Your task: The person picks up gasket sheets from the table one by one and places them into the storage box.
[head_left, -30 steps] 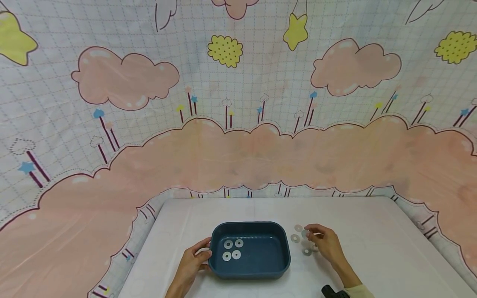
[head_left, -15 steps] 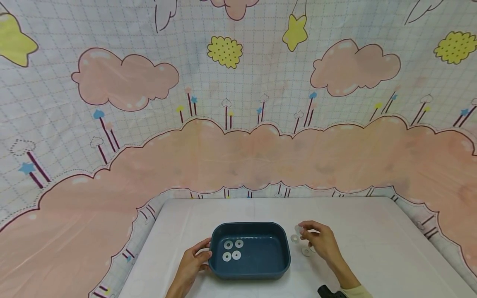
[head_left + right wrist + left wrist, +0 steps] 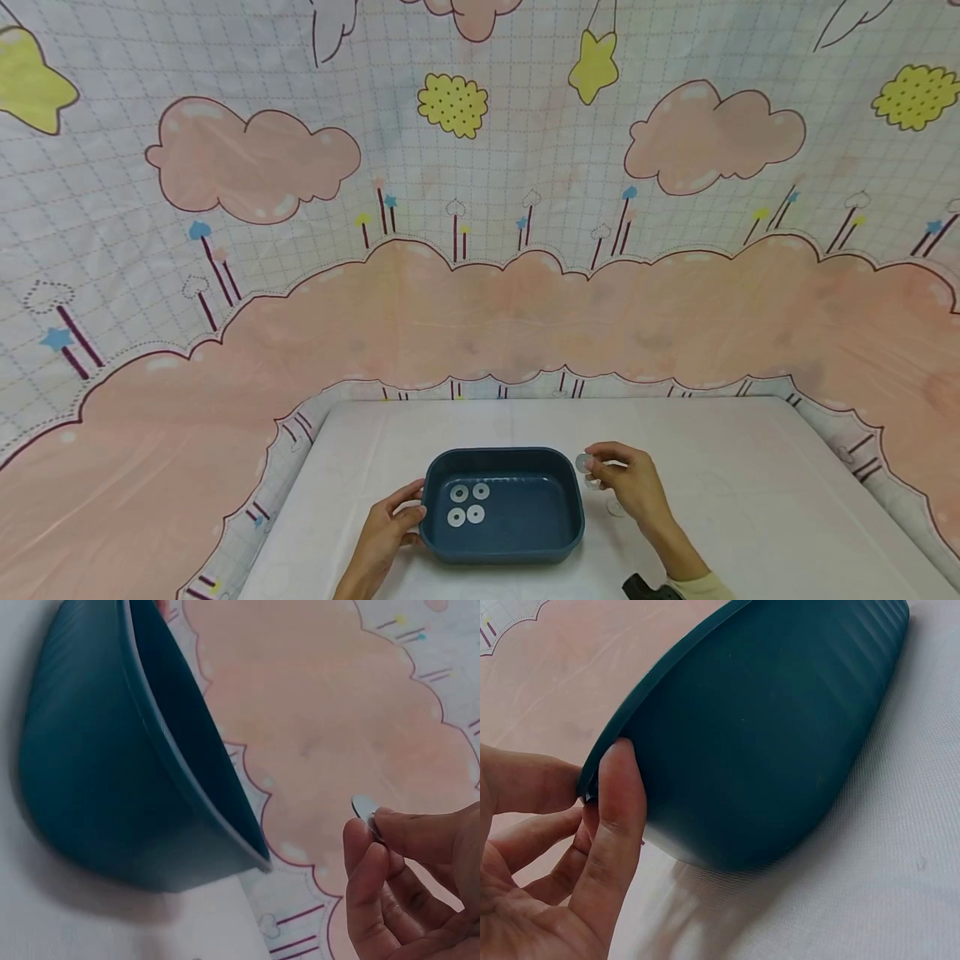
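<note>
A dark teal rectangular tub (image 3: 528, 521) stands on the table, with several pale flat washers (image 3: 453, 495) grouped on the left of its floor. At the tub's left end, my left hand (image 3: 385, 527) holds the rim; the left wrist view has the tub's outer wall (image 3: 742, 750) beside the thumb and fingers. Just beyond the right rim, my right hand (image 3: 633, 487) pinches a washer (image 3: 581, 463) between thumb and fingertips. In the right wrist view that washer (image 3: 363, 808) appears tilted, nearly edge-on, apart from the tub. Under the right hand, another washer (image 3: 615, 507) lies partly visible on the table.
A white cloth-covered table (image 3: 750, 467) extends behind and to the right of the tub. Behind it hangs a patterned curtain (image 3: 480, 325) with peach clouds and stars. A black device (image 3: 647, 588) sits at the right wrist, by a pale yellow sleeve (image 3: 703, 587).
My right hand has moved left from the loose washers toward the tub's right rim and now lifts one washer. The left hand and the tub have stayed in place.
</note>
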Demonstrator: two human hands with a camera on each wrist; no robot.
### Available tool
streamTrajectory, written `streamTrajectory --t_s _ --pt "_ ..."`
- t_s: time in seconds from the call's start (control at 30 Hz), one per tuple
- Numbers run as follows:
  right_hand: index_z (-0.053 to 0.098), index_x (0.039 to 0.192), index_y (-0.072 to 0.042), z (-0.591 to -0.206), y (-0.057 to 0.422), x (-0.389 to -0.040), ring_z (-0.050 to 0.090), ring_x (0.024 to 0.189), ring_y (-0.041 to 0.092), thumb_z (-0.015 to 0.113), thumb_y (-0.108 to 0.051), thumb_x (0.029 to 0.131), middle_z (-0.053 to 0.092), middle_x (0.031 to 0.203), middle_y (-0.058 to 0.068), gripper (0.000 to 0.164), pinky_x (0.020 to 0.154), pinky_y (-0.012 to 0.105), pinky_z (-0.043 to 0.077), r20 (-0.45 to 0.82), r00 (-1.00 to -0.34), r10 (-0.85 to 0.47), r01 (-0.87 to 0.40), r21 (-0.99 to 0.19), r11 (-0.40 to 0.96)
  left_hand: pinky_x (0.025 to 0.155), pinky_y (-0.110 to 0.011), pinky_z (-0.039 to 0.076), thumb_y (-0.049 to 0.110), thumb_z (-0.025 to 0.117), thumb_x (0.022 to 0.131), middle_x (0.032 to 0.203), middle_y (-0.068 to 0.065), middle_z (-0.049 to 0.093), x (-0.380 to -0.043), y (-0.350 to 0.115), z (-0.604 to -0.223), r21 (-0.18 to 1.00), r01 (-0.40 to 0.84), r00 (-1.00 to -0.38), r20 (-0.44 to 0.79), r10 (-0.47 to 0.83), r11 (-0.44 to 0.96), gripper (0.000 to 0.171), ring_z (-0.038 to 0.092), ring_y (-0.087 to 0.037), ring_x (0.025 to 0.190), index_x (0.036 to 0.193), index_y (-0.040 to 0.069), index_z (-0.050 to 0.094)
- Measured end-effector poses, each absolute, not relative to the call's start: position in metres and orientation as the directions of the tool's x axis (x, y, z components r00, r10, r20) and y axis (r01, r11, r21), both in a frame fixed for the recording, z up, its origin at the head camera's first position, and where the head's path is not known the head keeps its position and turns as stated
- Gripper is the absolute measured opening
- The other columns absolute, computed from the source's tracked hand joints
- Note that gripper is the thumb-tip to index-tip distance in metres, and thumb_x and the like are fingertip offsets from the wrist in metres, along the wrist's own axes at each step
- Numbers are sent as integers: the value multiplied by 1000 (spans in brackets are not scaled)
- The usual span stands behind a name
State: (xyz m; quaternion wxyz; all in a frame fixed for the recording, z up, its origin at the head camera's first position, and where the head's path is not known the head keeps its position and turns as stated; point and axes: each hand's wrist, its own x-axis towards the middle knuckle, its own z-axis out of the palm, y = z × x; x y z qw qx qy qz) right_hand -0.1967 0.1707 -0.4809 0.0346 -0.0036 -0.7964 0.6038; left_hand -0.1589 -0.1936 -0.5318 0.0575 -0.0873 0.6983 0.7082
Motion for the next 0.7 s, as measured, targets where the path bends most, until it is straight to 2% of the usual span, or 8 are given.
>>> streamTrajectory --t_s 0.17,0.43,0.7 --pt "71 107 1 -478 158 -197 71 74 20 70 -4 87 70 91 12 21 63 24 55 15 -999 43 -5 -975 223 58 -30 55 1 62 89 121 -17 54 -159 -193 -532 978 -207 -977 -207 -49 -12 53 64 -18 87 140 -3 50" --pt "72 106 1 -475 137 -198 69 71 15 71 -5 86 70 91 11 21 63 22 56 9 -1000 16 -6 -986 168 59 -30 55 1 62 89 121 -17 54 -158 -193 -530 978 -210 -976 -210 -50 -9 53 64 -18 87 141 -2 50" --pt "72 106 1 -474 118 -197 70 73 19 70 -5 88 68 88 9 20 63 23 57 -9 -1000 -16 6 -991 137 59 -31 55 1 61 90 124 -17 53 -159 -193 -530 977 -214 -976 -215 -42 -9 53 63 -19 88 141 -2 49"
